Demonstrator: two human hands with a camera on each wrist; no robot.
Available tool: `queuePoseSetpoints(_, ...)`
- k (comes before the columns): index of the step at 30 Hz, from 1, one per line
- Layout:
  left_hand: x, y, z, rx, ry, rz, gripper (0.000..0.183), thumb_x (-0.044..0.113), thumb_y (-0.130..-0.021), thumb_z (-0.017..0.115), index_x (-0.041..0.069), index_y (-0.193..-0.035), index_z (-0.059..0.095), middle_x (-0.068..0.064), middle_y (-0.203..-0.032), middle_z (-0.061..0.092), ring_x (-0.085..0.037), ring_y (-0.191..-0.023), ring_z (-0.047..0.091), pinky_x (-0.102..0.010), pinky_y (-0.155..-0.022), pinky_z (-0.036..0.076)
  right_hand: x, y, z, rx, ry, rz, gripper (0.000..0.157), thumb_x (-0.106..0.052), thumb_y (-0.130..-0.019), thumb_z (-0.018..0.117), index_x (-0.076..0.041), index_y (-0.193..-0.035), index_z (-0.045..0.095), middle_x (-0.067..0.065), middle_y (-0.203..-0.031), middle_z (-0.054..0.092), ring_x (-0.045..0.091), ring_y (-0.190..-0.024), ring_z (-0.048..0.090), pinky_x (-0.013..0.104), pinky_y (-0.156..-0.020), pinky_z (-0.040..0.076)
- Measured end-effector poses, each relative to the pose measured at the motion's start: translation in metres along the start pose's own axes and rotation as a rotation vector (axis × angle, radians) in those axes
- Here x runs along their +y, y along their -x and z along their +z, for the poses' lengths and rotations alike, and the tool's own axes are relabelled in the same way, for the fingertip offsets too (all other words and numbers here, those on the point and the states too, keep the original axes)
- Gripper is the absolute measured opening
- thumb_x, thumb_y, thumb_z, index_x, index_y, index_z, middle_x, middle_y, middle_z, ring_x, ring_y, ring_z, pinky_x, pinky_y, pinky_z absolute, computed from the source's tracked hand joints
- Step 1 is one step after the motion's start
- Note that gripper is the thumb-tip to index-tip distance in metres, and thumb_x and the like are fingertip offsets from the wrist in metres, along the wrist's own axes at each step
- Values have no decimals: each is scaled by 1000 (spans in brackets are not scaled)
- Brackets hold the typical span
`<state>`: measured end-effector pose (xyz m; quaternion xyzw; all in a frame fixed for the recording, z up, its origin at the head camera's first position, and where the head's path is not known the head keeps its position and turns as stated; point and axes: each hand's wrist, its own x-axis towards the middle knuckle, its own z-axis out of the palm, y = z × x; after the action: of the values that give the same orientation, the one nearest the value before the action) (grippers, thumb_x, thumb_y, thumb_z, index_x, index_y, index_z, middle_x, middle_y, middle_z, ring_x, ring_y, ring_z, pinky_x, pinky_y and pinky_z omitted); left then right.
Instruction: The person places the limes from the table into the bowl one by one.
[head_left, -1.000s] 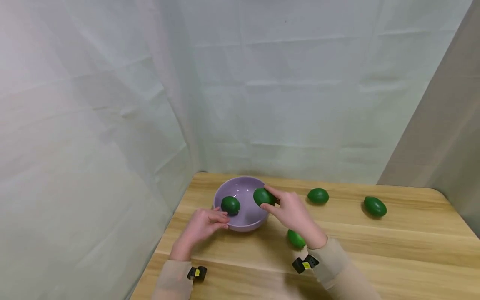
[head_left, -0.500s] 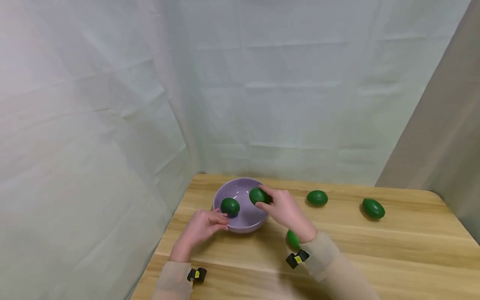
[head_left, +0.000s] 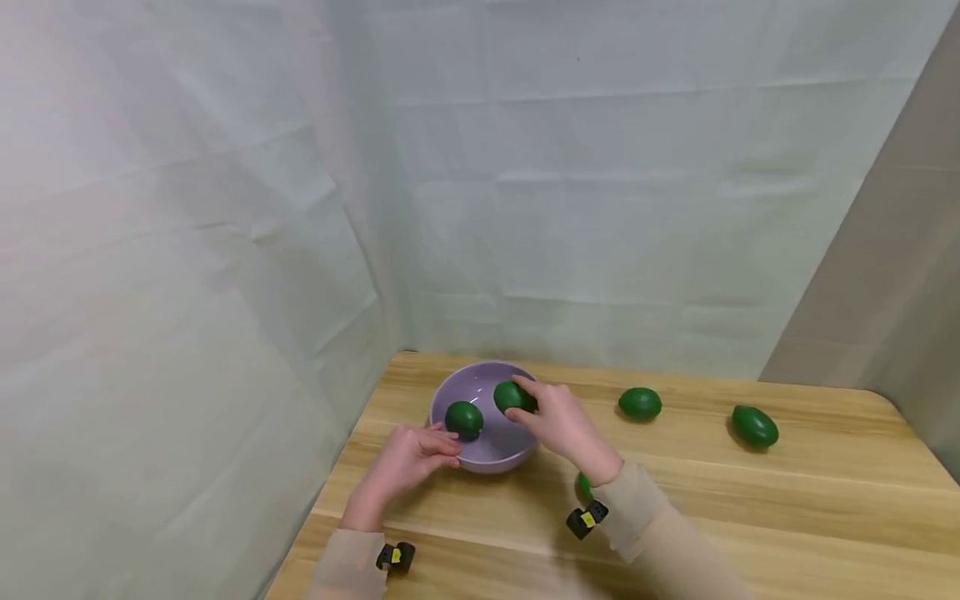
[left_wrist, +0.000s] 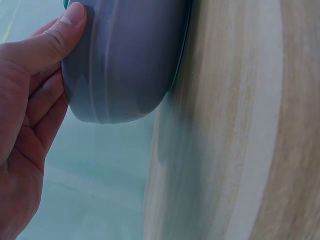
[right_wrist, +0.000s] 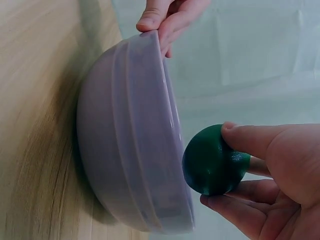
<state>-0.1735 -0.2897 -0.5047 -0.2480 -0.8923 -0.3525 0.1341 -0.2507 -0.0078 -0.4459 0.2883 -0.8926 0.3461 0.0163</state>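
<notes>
A purple bowl (head_left: pixel 487 457) stands on the table, and one dark green lime (head_left: pixel 464 420) lies inside it. My left hand (head_left: pixel 412 457) pinches the bowl's near-left rim; in the left wrist view the thumb (left_wrist: pixel 57 42) is against the outer wall. Thumb and fingers of my right hand (head_left: pixel 562 423) grip a second lime (head_left: pixel 513 397) at the right side of the bowl's mouth. The right wrist view shows this held lime (right_wrist: pixel 212 162) just above the rim, its far side covered by the fingers.
Two more limes lie on the wooden table (head_left: pixel 825 475) to the right: one lime (head_left: pixel 640 404) nearer the bowl, another lime (head_left: pixel 754 427) farther right. A brighter green lime (head_left: pixel 584 487) is partly hidden behind the right wrist. Pale cloth (head_left: pixel 600 208) hangs behind the table.
My right hand has moved left and slightly down with its lime, farther over the bowl. The left hand stays at the rim. The right wrist now covers more of the brighter lime.
</notes>
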Motion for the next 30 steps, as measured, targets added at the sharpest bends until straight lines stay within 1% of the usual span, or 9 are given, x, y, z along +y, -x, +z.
queuePoseSetpoints(5,-3,1,-3,5,0,1,18,9,-81,93,6,-98,86,2,-98,82,-23,-109,78,-48,-112,54,-2,-5,3,-5,18,-16,62,-35,-99,81,-8,-152,61,15,-119,77,13,-88,70,32,-74,63)
queuePoseSetpoints(10,-5,1,-6,-6,7,-6,18,10,-82,92,6,-99,86,2,-98,82,-22,-109,78,-47,-112,54,-5,-11,4,-12,41,-12,60,-33,-100,81,-9,-152,61,16,-126,75,20,-102,73,38,-84,66)
queuePoseSetpoints(13,-5,1,-6,-3,6,-6,18,9,-83,92,5,-99,86,1,-97,82,-22,-109,78,-48,-112,54,-5,-14,5,-9,52,-18,59,-32,-100,81,-10,-151,61,16,-127,75,24,-106,74,41,-87,66)
queuePoseSetpoints(18,-6,1,-7,0,11,-2,18,8,-82,92,5,-98,86,1,-97,82,-23,-107,78,-48,-111,54,-4,-18,7,-18,60,-27,59,-31,-100,81,-8,-151,61,17,-127,75,25,-106,74,42,-86,66)
queuePoseSetpoints(23,-5,-1,-8,-5,3,-11,18,10,-83,92,5,-99,86,1,-97,82,-21,-108,78,-47,-112,53,-3,-20,9,-14,80,-48,58,-29,-99,82,-7,-149,63,17,-127,75,26,-103,75,41,-84,66)
queuePoseSetpoints(30,-4,-3,-10,-4,7,-1,18,8,-82,91,4,-98,86,1,-96,82,-22,-108,78,-48,-112,53,-2,-24,11,-42,129,-86,55,-27,-100,80,-7,-148,63,16,-124,76,21,-96,75,36,-77,66)
